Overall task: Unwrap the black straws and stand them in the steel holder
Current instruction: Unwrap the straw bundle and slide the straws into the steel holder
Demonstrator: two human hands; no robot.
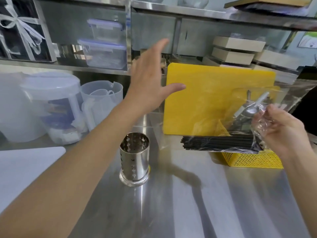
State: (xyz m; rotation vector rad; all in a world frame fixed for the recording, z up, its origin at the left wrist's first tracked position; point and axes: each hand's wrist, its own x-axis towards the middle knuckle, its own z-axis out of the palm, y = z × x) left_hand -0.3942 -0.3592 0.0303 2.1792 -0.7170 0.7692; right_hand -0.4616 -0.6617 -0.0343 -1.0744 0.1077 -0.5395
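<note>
Bright overhead light, glare streaks on the steel counter (223,203), motion blur, wide-angle edge bending.

steel counter (223,203): perforated steel holder (134,157), yellow basket (253,158), yellow board (205,100), plastic jugs (101,103).

Black straws (217,143), yellow board (202,100)

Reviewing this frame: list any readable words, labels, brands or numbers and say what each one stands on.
No text can be read in this frame.
Clear lidded plastic tub at left: blue and white label, print too blurred to read.
Green and white paper sheet at far right: marks too small to read.
Perforated steel holder, bundle of black straws, yellow cutting board: no print visible.
</note>
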